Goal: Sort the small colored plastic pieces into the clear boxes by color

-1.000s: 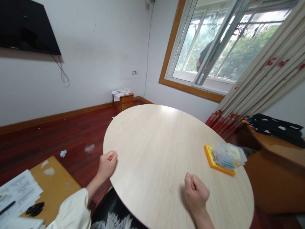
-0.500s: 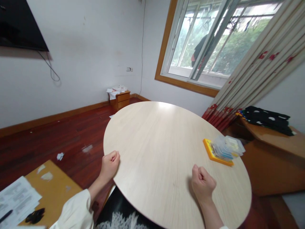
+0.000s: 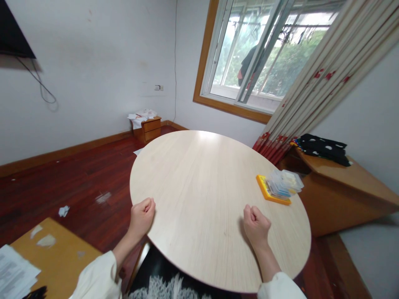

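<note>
My left hand [image 3: 142, 215] is closed in a fist at the left edge of the round, pale wooden table [image 3: 193, 178]. On the right side of the same table top, my right hand [image 3: 257, 226] also makes a fist, thumb side up. Nothing shows in either hand. Beyond my right hand lies a yellow tray-like box [image 3: 264, 189] with clear plastic cases [image 3: 285, 182] stacked on it. Neither hand touches them.
A brown board or low table [image 3: 62, 249] with papers [image 3: 15, 270] is at lower left. Crumpled paper [image 3: 64, 211] lies on the dark red floor. A small drawer cabinet [image 3: 151, 128] stands in the corner, and a wooden desk [image 3: 339, 187] with folded black cloth [image 3: 324, 148] is at right.
The view has turned slightly right, so the room and table appear shifted left. Both hands stay closed in fists, in nearly the same place over the table.
</note>
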`<state>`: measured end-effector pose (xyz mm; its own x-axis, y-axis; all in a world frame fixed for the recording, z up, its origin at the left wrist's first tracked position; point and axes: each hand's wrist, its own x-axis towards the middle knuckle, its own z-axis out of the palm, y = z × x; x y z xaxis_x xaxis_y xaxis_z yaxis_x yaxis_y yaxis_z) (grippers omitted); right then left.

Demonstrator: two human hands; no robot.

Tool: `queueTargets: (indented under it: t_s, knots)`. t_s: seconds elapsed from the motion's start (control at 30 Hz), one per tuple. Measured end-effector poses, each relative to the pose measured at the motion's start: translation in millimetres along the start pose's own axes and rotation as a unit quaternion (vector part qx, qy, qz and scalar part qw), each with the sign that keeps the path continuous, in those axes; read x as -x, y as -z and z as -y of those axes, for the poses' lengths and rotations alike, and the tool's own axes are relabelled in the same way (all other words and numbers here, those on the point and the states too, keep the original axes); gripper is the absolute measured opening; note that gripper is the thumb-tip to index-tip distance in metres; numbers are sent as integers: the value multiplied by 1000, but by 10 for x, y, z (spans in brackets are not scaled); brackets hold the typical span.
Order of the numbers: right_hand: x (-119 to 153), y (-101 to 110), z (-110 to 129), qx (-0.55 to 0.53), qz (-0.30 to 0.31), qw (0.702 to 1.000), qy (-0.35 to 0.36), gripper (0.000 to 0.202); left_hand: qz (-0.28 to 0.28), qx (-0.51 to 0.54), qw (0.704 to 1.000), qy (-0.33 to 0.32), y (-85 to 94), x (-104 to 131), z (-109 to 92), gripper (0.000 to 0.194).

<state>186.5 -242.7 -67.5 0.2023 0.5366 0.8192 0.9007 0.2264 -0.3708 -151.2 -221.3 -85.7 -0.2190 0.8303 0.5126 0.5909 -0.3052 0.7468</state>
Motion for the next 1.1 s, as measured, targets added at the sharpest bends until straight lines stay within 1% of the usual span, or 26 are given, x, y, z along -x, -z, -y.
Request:
queueTargets:
  t_s: [0.1, 0.3, 0.43, 0.53, 0.6, 0.63, 0.7, 0.73, 0.77, 0.83, 0.9, 0.97, 1.03, 1.1]
  knots:
    - [5, -4, 19, -5, 10, 1000, -7, 42, 1, -2, 1000, -4, 5, 3, -19, 39]
    - [8, -5, 15, -2, 6, 1000, -3, 43, 5, -8, 1000, -8, 12, 15, -9, 38]
    - [-110, 34, -161, 45, -12, 999, 28, 41, 9, -15, 1000, -17, 12, 14, -10, 38]
    - [-359, 126, -379, 153, -37, 987, 45, 32, 22, -17, 999, -22, 13, 11, -17, 37]
    - [-575, 202, -529, 234, -49, 971, 6, 19, 25, -16, 999, -20, 14, 11, -22, 36]
    - [-684, 237, -599, 255, -51, 965, -20, 20, 24, -16, 999, -18, 14, 12, -24, 36]
    - [-877, 285, -729, 268, -51, 960, -65, 45, 19, -16, 1000, -13, 14, 14, -31, 37]
    - [-955, 296, -789, 270, -36, 958, -87, 56, 16, -15, 1000, -10, 13, 15, -34, 37]
    - [-1016, 297, -845, 273, -27, 955, -111, 63, 13, -15, 1000, -9, 13, 16, -37, 37]
    - [-1096, 274, -948, 280, -6, 949, -148, 70, 9, -14, 1000, -8, 13, 19, -41, 38]
    - [-1127, 230, -1033, 280, 12, 946, -162, 71, 3, -13, 1000, -9, 14, 22, -44, 39]
    - [-1132, 185, -1096, 275, 29, 947, -162, 69, -8, -9, 1000, -10, 17, 25, -50, 40]
    - [-1132, 152, -1135, 271, 37, 949, -157, 64, -17, -4, 1000, -9, 23, 25, -67, 40]
    - [-1139, 138, -1154, 267, 30, 952, -147, 55, -16, -1, 1000, -11, 30, 16, -103, 41]
